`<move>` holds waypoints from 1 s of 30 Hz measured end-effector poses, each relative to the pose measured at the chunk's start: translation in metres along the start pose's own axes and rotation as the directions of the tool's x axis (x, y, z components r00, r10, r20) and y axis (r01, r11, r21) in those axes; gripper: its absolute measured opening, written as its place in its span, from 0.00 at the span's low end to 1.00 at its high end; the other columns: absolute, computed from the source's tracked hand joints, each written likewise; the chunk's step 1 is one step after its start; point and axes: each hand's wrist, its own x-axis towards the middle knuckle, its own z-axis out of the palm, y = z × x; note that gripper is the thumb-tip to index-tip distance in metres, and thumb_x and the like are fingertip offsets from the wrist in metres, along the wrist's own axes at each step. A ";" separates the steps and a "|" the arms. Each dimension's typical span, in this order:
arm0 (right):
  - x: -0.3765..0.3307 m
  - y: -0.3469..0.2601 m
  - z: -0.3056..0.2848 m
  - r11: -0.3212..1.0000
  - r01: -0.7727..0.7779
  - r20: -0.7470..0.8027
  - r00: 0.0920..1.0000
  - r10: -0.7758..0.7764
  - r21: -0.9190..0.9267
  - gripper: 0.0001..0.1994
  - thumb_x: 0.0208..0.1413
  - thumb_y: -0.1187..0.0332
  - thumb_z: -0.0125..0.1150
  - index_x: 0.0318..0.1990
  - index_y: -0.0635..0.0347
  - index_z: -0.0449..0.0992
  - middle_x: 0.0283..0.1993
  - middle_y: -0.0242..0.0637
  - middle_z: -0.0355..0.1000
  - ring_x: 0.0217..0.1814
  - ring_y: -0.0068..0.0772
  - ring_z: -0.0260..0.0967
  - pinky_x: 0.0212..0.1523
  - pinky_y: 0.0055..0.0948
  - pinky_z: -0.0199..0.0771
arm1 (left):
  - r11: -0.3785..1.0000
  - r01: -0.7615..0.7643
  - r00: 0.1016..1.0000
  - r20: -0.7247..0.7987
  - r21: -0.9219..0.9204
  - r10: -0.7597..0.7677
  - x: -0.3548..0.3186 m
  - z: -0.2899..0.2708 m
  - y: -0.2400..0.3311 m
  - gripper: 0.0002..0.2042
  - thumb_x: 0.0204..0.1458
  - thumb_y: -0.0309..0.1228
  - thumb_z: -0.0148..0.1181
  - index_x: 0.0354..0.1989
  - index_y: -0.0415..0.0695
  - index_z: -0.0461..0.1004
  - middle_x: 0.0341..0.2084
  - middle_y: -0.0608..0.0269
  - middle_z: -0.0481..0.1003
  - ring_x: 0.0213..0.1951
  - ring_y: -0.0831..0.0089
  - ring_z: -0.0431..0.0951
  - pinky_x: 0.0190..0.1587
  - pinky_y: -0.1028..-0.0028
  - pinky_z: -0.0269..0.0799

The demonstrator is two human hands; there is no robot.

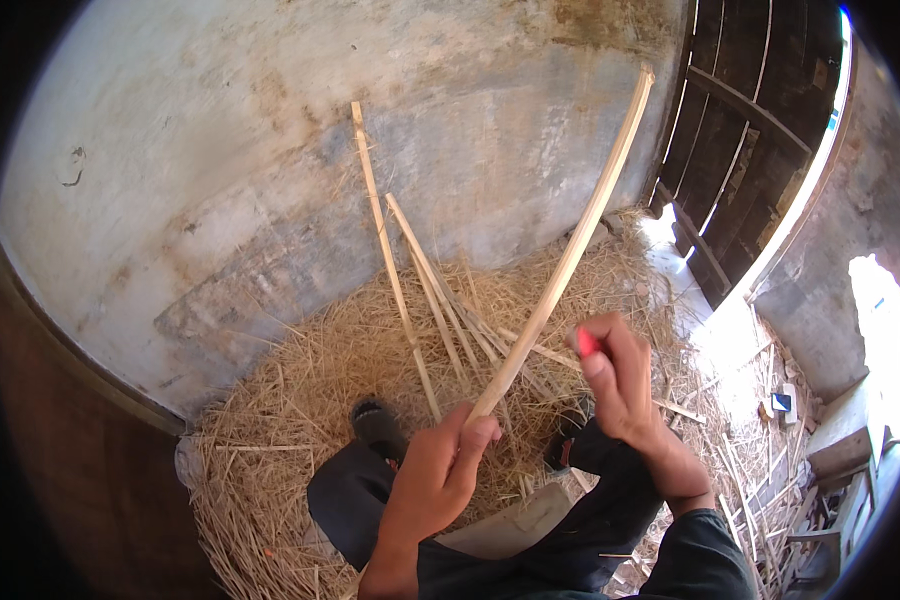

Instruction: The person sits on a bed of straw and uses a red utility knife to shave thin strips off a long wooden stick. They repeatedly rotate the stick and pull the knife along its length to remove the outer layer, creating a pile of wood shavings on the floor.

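My left hand (432, 468) is closed around the lower end of a long pale wooden strip (570, 255), which looks like split bamboo. The strip slants up and away to the right, its far end high in front of the wall. Just right of the strip, my right hand (622, 378) is closed on a small object with a bright red part (587, 343). A greyish bit shows beside the red, but most of the object is hidden by my fingers, so its kind is unclear. The right hand looks apart from the strip.
Several pale strips (382, 228) lean on the stained wall (260, 150) or lie ahead of me. Shavings (300, 400) cover the floor around my shoes (378, 428). A dark plank door (740, 130) stands at the far right, with a wooden frame (835, 520) at the near right.
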 end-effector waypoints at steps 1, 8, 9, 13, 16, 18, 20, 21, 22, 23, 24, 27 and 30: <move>-0.004 -0.002 0.003 0.995 0.089 0.029 0.996 -0.088 -0.044 0.15 0.64 0.65 0.69 0.52 0.64 0.78 0.36 0.42 0.77 0.32 0.40 0.77 0.36 0.34 0.78 | 1.000 0.002 1.000 -0.017 0.015 -0.001 -0.001 0.002 0.001 0.18 0.77 0.41 0.49 0.44 0.39 0.78 0.19 0.70 0.66 0.22 0.82 0.61 0.26 0.73 0.56; -0.011 -0.008 0.019 0.922 0.299 0.081 0.954 -0.288 -0.245 0.19 0.52 0.58 0.80 0.48 0.56 0.84 0.29 0.31 0.74 0.22 0.31 0.73 0.21 0.31 0.72 | 0.998 -0.006 0.995 -0.102 0.055 0.011 -0.009 0.012 0.009 0.17 0.76 0.40 0.50 0.43 0.38 0.77 0.18 0.67 0.66 0.21 0.80 0.63 0.26 0.71 0.58; -0.011 -0.006 0.020 0.920 0.310 0.079 0.951 -0.299 -0.242 0.19 0.52 0.58 0.80 0.48 0.55 0.85 0.29 0.30 0.74 0.22 0.31 0.73 0.21 0.31 0.71 | 0.998 -0.006 0.994 -0.105 0.063 0.012 -0.009 0.012 0.009 0.17 0.76 0.40 0.50 0.43 0.38 0.77 0.18 0.66 0.66 0.21 0.80 0.63 0.26 0.71 0.59; -0.012 -0.006 0.027 0.914 0.317 0.075 0.948 -0.309 -0.252 0.19 0.52 0.58 0.80 0.49 0.55 0.85 0.28 0.29 0.72 0.21 0.30 0.71 0.20 0.31 0.70 | 0.987 -0.015 0.989 -0.142 0.161 0.038 -0.010 0.017 0.006 0.15 0.76 0.37 0.50 0.45 0.36 0.76 0.21 0.56 0.74 0.20 0.68 0.74 0.26 0.66 0.65; -0.013 -0.010 0.027 0.913 0.292 0.083 0.957 -0.280 -0.285 0.19 0.52 0.59 0.80 0.49 0.55 0.85 0.27 0.28 0.71 0.20 0.30 0.71 0.19 0.31 0.70 | 0.962 -0.021 0.976 -0.204 0.272 0.079 -0.010 0.024 0.002 0.14 0.75 0.36 0.51 0.46 0.35 0.76 0.25 0.49 0.79 0.23 0.55 0.81 0.28 0.62 0.69; -0.014 -0.010 0.026 0.917 0.274 0.092 0.962 -0.258 -0.291 0.19 0.53 0.59 0.80 0.49 0.54 0.85 0.27 0.28 0.72 0.20 0.29 0.71 0.19 0.31 0.70 | 0.950 0.019 0.974 -0.220 0.312 0.053 -0.011 0.027 0.003 0.14 0.75 0.35 0.52 0.47 0.35 0.75 0.27 0.46 0.81 0.26 0.48 0.82 0.29 0.60 0.71; -0.014 -0.010 0.026 0.916 0.261 0.094 0.965 -0.244 -0.305 0.18 0.53 0.59 0.80 0.49 0.53 0.85 0.27 0.27 0.72 0.20 0.29 0.72 0.19 0.31 0.70 | 0.946 -0.001 0.967 -0.240 0.324 0.083 -0.011 0.030 0.000 0.14 0.75 0.36 0.52 0.47 0.35 0.75 0.26 0.46 0.80 0.26 0.47 0.82 0.28 0.59 0.71; -0.013 -0.009 0.025 0.914 0.258 0.092 0.966 -0.241 -0.314 0.17 0.53 0.59 0.80 0.48 0.53 0.86 0.27 0.27 0.72 0.20 0.29 0.72 0.19 0.31 0.70 | 0.944 -0.011 0.963 -0.250 0.331 0.099 -0.011 0.030 -0.002 0.14 0.75 0.36 0.52 0.47 0.35 0.75 0.26 0.47 0.80 0.26 0.46 0.81 0.28 0.58 0.71; -0.012 -0.009 0.025 0.911 0.254 0.089 0.967 -0.238 -0.324 0.17 0.53 0.59 0.80 0.48 0.52 0.86 0.27 0.27 0.72 0.20 0.29 0.72 0.18 0.31 0.69 | 0.943 -0.012 0.963 -0.249 0.331 0.100 -0.011 0.031 -0.002 0.14 0.75 0.36 0.52 0.47 0.35 0.75 0.26 0.47 0.80 0.26 0.46 0.81 0.28 0.58 0.71; -0.011 -0.009 0.025 0.912 0.253 0.088 0.967 -0.238 -0.323 0.17 0.54 0.59 0.80 0.48 0.52 0.86 0.27 0.27 0.72 0.20 0.29 0.72 0.18 0.31 0.69 | 0.943 -0.014 0.963 -0.249 0.332 0.102 -0.012 0.031 -0.002 0.14 0.75 0.36 0.51 0.47 0.35 0.75 0.26 0.47 0.80 0.26 0.46 0.81 0.28 0.58 0.71; -0.011 -0.009 0.025 0.913 0.253 0.087 0.967 -0.237 -0.321 0.17 0.54 0.59 0.80 0.48 0.52 0.86 0.27 0.27 0.72 0.20 0.29 0.72 0.18 0.31 0.69 | 0.943 -0.014 0.963 -0.250 0.332 0.102 -0.013 0.031 -0.003 0.14 0.75 0.36 0.51 0.47 0.35 0.75 0.26 0.47 0.80 0.26 0.45 0.82 0.29 0.57 0.71; -0.010 -0.008 0.026 0.909 0.256 0.091 0.967 -0.239 -0.328 0.16 0.54 0.58 0.79 0.48 0.51 0.86 0.27 0.27 0.72 0.20 0.29 0.72 0.19 0.31 0.69 | 0.938 -0.014 0.957 -0.267 0.347 0.113 -0.013 0.032 -0.006 0.14 0.75 0.36 0.51 0.46 0.36 0.75 0.26 0.47 0.80 0.26 0.45 0.81 0.29 0.57 0.71; -0.009 -0.009 0.024 0.909 0.238 0.116 0.971 -0.211 -0.343 0.15 0.55 0.59 0.79 0.47 0.52 0.86 0.28 0.28 0.74 0.21 0.30 0.74 0.20 0.32 0.71 | 0.936 -0.035 0.947 -0.288 0.349 0.143 -0.013 0.033 -0.010 0.15 0.75 0.37 0.51 0.45 0.36 0.75 0.24 0.48 0.79 0.25 0.46 0.81 0.28 0.57 0.71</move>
